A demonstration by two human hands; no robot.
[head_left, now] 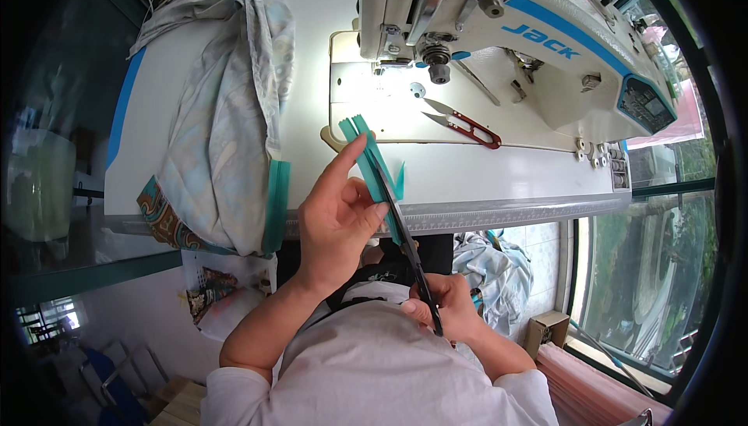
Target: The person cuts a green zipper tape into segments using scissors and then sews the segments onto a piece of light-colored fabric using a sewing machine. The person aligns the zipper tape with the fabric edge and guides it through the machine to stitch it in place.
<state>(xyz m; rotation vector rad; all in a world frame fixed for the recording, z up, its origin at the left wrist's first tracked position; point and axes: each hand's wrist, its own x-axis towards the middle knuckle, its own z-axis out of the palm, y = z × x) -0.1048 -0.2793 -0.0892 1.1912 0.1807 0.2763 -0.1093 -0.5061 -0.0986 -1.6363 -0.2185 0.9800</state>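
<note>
My left hand (331,219) pinches a teal zipper (371,167) above the table's front edge, index finger stretched along it. Its upper end shows two tapes side by side, and a pointed teal piece (400,180) sticks out on the right. Long dark scissors (411,253) slant up from my right hand (453,306), which is closed round their handles close to my body. The scissor blades lie along the zipper, their tips partly lost against it. I cannot tell how far apart the blades are.
A white and blue sewing machine (545,24) stands at the back right, its needle area brightly lit. Red-handled thread snips (474,130) lie on its bed. Pale patterned fabric (226,106) with a teal zipper strip (276,204) covers the table's left, hanging over the front edge.
</note>
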